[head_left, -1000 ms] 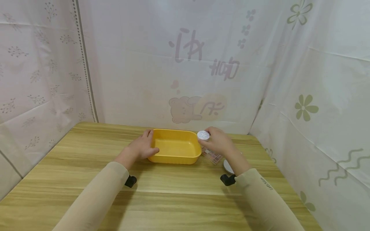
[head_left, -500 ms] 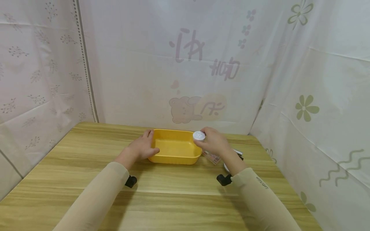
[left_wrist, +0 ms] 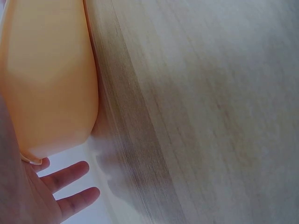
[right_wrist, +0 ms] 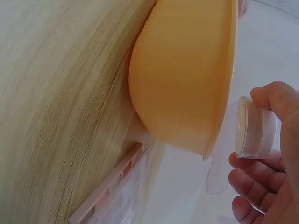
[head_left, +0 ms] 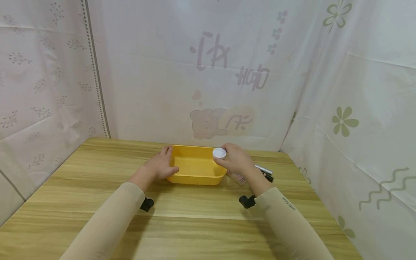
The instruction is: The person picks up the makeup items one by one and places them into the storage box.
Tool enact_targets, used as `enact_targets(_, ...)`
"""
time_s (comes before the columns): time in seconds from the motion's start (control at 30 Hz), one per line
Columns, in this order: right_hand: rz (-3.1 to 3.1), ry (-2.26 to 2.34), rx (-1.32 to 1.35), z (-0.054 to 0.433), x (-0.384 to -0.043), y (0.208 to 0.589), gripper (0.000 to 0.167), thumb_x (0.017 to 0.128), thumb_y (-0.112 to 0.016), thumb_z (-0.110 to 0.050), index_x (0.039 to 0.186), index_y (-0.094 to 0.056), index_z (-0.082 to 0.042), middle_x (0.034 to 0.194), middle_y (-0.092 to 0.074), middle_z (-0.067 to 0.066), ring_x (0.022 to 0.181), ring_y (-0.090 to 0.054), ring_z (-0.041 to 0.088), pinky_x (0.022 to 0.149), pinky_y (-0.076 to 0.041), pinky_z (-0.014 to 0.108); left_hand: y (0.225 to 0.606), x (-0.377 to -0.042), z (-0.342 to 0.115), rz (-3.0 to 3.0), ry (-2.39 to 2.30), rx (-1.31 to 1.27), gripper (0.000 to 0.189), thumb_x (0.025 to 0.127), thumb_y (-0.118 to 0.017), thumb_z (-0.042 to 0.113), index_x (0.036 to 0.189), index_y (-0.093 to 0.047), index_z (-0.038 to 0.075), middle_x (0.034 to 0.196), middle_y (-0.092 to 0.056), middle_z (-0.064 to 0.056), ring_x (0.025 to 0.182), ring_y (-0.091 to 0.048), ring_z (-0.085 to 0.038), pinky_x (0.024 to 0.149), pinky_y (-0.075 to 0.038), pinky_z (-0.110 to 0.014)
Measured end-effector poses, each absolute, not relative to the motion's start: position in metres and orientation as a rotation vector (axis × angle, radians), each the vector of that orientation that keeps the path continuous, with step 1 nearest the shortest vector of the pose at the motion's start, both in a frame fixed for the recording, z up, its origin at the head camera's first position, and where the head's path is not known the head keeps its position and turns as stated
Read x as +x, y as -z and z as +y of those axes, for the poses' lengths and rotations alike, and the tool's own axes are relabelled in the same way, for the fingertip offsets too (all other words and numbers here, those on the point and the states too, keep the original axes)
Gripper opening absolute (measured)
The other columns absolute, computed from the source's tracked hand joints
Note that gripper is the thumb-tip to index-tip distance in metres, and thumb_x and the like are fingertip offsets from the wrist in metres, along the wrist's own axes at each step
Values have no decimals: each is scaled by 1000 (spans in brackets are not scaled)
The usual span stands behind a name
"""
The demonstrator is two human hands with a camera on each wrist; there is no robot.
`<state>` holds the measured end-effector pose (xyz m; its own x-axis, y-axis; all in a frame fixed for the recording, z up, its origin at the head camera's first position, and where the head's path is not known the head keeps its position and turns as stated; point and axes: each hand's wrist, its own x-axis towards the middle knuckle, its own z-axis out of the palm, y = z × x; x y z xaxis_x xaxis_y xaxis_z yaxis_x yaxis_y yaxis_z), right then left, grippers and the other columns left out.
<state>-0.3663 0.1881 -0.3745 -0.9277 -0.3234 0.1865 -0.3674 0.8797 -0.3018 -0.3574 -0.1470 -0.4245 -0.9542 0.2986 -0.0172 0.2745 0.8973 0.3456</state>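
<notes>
A yellow tub (head_left: pixel 195 179) stands near the back of the table. My left hand (head_left: pixel 160 166) rests at its left end, thumb over the near rim. Straight fingers (left_wrist: pixel 79 200) reach past the rim in the left wrist view. Thumb and fingers of my right hand (head_left: pixel 238 160) hold a small round cosmetic jar (head_left: pixel 219 153) with an embossed white lid, over the tub's right end. From the right wrist, the jar (right_wrist: pixel 254 128) shows clear walls and a pale underside, just beyond the tub's rim.
An eyeshadow palette (head_left: pixel 238 178) lies right of the tub, partly under my right hand in view. Beyond my wrist lie a silver tube (head_left: pixel 264 169) and a black tube (head_left: pixel 268 177). A patterned cloth (head_left: pixel 156 90) hangs behind the table.
My right hand has carried the jar leftward, from beside the tub to over its right end. The silver and black tubes have come into sight; a white disc is now hidden. My left hand stays put.
</notes>
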Motion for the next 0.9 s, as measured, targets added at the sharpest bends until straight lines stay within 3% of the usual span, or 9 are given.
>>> enact_targets(0.9,-2941,-558,554,164,-378,391,62,95,-80,-47,140,-65,-7,132,-74,12,109,-72,28,98,-60,49,424,-357,-146,2994,-536,457,101,106,-56,48,175,-4,-3,182,-9,-27,155,-46,-50,122,-46,-61)
